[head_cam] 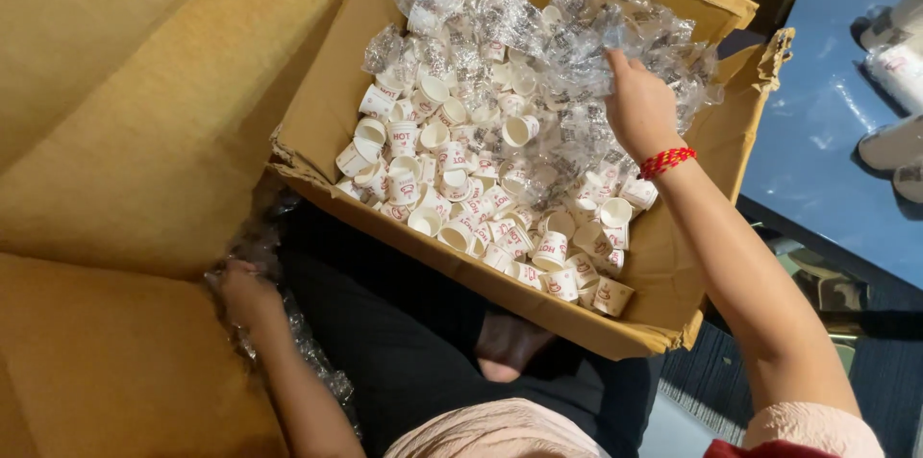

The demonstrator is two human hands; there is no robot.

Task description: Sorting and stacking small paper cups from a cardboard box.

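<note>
a box of small paper cups, one hand in the wrap on each side

at the far left stand big plain cardboard panels, brown and bare. low against them the left hand is closed over a strip of crinkled clear plastic that trails down beside the person's dark lap; the fingers are curled into the film, though how tight the hold is cannot be told from here.

in the middle sits the open cardboard box, its flaps torn and folded out, resting across the knees. it is heaped with small white paper cups with red print, lying loose on their sides and ends, not stacked. over the far half of the heap lie more clear plastic sleeves, empty and crumpled.

to the right, the right hand, with a red thread band at the wrist, reaches into the box and pinches that crumpled film at its edge, fingers closed on it above the cups.

judging by this, most cups are already out of their wrapping and loose in the box, while the spent film is not yet cleared from it. at the far right a blue surface holds a few wrapped white stacks, seemingly unopened.
</note>
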